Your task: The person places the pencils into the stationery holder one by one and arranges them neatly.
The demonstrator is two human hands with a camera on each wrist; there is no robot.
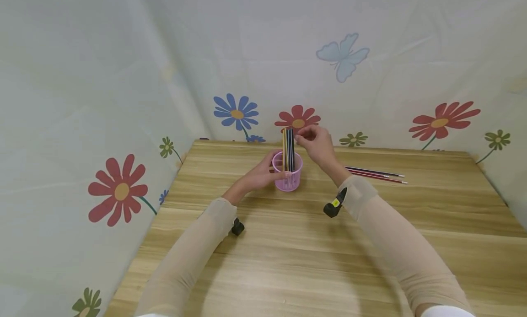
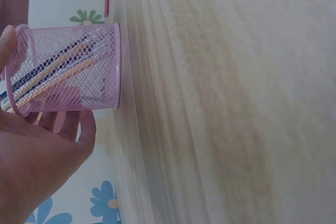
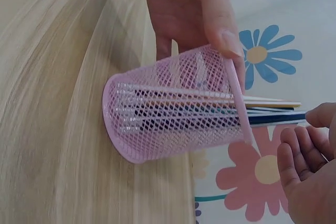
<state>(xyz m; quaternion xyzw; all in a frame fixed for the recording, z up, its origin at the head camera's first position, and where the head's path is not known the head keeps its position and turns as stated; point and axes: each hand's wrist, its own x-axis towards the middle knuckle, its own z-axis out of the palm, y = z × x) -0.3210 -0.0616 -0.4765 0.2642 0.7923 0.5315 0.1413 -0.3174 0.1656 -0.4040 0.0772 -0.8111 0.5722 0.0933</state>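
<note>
Fingers atop pencils — pink cup, loose pencils right

Layout: cup w/ pencils near table's far edge, centre.
Left hand at cup's left side; right hand above & right, at pencil tops. Loose pencils lie on table, right of cup. Wall behind.

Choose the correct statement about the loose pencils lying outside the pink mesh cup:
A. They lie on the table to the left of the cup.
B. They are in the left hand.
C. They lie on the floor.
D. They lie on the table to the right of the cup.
D: the loose pencils lie flat on the wooden table, right of the pink mesh cup.
</note>
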